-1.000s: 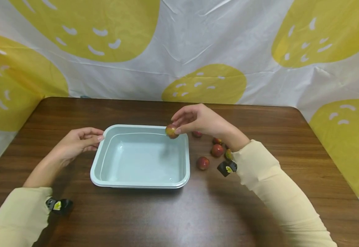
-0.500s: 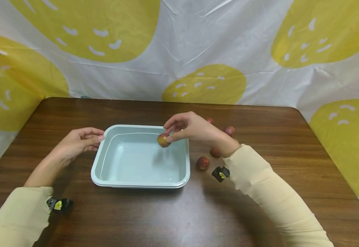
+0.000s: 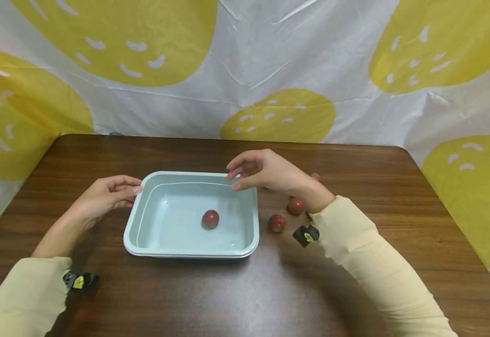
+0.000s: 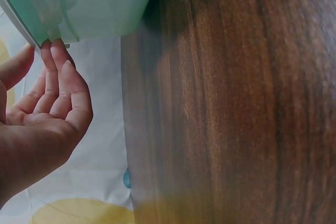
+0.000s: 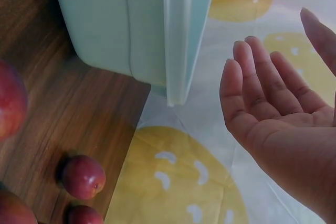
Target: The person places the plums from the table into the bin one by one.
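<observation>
A pale blue-green plastic basin [image 3: 191, 255] sits on the table, with one red plum [image 3: 210, 219] on its floor, right of the middle. My left hand [image 3: 109, 195] pinches the basin's left rim; in the left wrist view the thumb is on one side and the fingertips [image 4: 56, 45] are on the other. Over the far right corner of the basin, my right hand [image 3: 267, 172] holds nothing, its fingers loosely bent and apart from the thumb. The right wrist view shows that same palm [image 5: 283, 114] bare beside the basin's rim.
Several more plums lie right of the basin, among them a near plum [image 3: 277, 223] and another plum [image 3: 296, 206] by the right wrist, which partly hides the group. Behind the brown wooden table [image 3: 354, 164] hangs a white and yellow cloth [image 3: 278, 114].
My right hand carried a plum over the basin and let it go; the plum now rests inside. The hand has since risen and drawn slightly back to the right. My left hand stayed put.
</observation>
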Tool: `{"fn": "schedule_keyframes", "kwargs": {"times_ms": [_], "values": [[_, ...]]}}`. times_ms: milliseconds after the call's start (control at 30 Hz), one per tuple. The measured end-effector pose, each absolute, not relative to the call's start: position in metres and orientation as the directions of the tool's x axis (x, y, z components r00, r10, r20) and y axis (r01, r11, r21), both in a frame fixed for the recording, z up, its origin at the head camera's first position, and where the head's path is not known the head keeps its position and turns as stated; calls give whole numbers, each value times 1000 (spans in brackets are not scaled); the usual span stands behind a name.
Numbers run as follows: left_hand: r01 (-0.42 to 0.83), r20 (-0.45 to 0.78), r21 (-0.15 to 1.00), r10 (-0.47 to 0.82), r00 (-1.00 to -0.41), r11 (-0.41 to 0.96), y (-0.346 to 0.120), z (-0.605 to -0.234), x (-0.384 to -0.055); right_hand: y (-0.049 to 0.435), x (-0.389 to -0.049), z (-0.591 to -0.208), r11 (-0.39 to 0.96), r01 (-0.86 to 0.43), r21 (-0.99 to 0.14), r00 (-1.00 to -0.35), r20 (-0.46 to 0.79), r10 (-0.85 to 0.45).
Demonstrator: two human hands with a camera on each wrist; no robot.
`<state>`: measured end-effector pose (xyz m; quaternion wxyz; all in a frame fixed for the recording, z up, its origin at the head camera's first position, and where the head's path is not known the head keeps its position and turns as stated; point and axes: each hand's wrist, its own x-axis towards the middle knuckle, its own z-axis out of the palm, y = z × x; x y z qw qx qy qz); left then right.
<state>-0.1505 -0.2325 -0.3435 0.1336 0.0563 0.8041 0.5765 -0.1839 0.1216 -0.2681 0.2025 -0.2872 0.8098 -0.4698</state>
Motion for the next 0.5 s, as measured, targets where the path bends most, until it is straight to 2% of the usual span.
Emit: {"fn": "schedule_keyframes", "kwargs": {"times_ms": [500], "values": [[-66, -152, 942, 244, -958, 330, -233, -343, -150, 155, -187, -257, 405, -211, -890, -787, -92, -611]]}}
